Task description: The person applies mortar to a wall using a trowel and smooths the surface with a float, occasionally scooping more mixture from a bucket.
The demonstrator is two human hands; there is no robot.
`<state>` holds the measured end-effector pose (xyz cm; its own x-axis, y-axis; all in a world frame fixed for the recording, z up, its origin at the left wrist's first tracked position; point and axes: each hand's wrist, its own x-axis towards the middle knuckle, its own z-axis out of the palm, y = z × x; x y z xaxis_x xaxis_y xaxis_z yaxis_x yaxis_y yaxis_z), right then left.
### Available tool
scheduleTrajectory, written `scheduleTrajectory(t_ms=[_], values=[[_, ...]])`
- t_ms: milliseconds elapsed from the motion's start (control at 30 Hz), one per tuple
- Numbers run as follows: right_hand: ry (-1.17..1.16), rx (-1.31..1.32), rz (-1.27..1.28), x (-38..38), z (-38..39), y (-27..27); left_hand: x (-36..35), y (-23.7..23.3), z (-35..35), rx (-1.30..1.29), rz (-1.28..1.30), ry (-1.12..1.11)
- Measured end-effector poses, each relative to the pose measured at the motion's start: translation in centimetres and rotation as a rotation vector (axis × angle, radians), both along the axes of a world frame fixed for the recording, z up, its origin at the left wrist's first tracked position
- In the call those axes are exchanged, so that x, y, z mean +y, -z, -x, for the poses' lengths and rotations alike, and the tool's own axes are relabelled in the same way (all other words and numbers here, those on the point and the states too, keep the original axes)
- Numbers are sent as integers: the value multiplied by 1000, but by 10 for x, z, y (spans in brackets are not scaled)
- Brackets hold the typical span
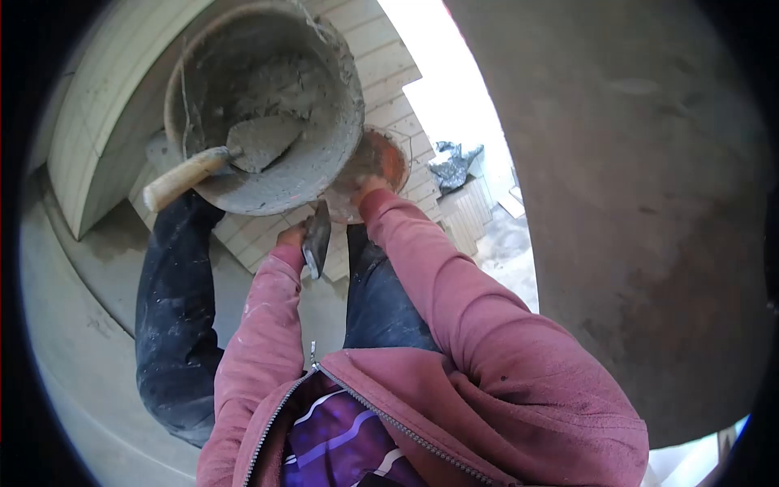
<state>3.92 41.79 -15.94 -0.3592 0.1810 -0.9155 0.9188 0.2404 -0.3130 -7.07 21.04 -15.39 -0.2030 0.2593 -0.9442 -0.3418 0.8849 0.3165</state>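
Note:
My left hand [294,234] is closed around a flat grey finishing trowel [318,241], seen partly edge-on below the large bucket. Down at a smaller orange bucket [395,162] smeared with grey is my right hand [371,188], overlapping its near side; its fingers are too blurred to make out. Beside it stands a large mortar bucket [272,191] with wet grey mortar [284,85] in the bottom. A pointed masonry trowel [264,142] rests in that bucket, its wooden handle [187,177] sticking out over the rim.
Wood-look planks or tiles [377,49] cover the floor under the buckets. A crumpled dark plastic bag [454,166] lies to the right. A broad grey plastered surface [633,203] fills the right side. On the left rises a pale curved panel [114,105].

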Motion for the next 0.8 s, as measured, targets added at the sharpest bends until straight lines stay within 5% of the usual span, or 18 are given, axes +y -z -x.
scheduleTrajectory(t_ms=[33,67,133,167,233,300,400,567,600,767,800], values=[[-126,-42,-109,-11,4,-18,10,-25,8,280,-12,820],[-247,-90,-219,-23,4,-34,20,-50,12,300,-28,829],[-235,-155,16,-18,9,-77,32,-95,13,161,66,372],[-183,-81,-49,-41,-8,-61,29,-93,13,177,46,392],[-159,-29,-10,-67,-32,-62,16,-74,17,69,-116,-179],[-159,-39,77,-75,-47,-92,32,-97,17,231,-231,22],[-259,-20,41,-85,-59,-122,54,-124,4,499,-55,565],[-590,17,102,-52,-72,-172,73,-155,7,441,-106,627],[-517,-13,164,-60,-81,-143,80,-166,14,447,-125,743],[-237,107,-4,-42,-106,-205,109,-242,8,507,-61,980],[-225,65,20,-42,-106,-211,103,-233,11,525,74,1277]])
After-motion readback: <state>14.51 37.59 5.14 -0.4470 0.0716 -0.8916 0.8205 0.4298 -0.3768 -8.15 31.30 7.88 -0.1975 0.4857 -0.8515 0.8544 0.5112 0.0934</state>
